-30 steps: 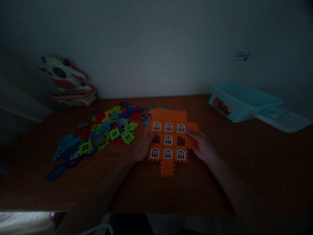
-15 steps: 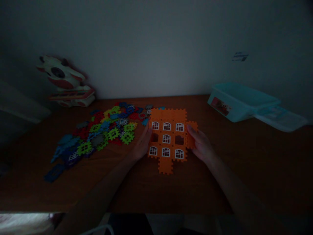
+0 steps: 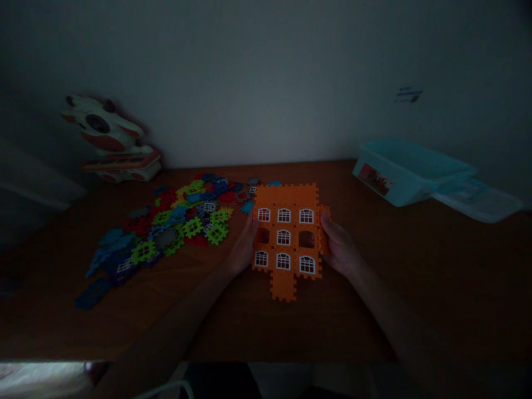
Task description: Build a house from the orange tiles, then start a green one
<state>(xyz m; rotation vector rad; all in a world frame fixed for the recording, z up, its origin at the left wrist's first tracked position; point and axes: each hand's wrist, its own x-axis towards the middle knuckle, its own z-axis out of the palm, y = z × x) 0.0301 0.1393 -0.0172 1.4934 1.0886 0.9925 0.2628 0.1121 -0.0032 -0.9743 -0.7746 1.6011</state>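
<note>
Table front: the brown wooden table [image 3: 257, 332] ends at a straight edge, with dark clothing [image 3: 222, 382] and a pale cord [image 3: 170, 386] below it
Left hand: the left hand [image 3: 242, 249] grips the left edge of the orange panel [image 3: 293, 238], thumb along the edge; the other fingers are mostly hidden, so their exact curl I cannot tell
Right hand: the right hand [image 3: 341, 248] grips the panel's right side, thumb over the narrow side piece [image 3: 325, 233], remaining fingers partly hidden behind it
Orange panel: between both hands, over the middle of the table, face towards the viewer; toothed edges, a plain top row, seven white window frames, two frameless holes at either end of the middle row, and a plain tab [image 3: 283, 285] at the bottom; whether it touches the wood I cannot tell
Loose pieces: a pile of interlocking pieces [image 3: 178, 219] in green, blue, red, yellow and grey spreads to the left of the panel
Tub: a pale turquoise tub [image 3: 397, 180] stands far right, a clear lid [image 3: 477, 200] just beside it
Cow toy: a cow toy with a keyboard [image 3: 112, 141] sits at the back left
Wall: a plain wall [image 3: 266, 83] bears a small sticker [image 3: 408, 95] above the tub
</note>
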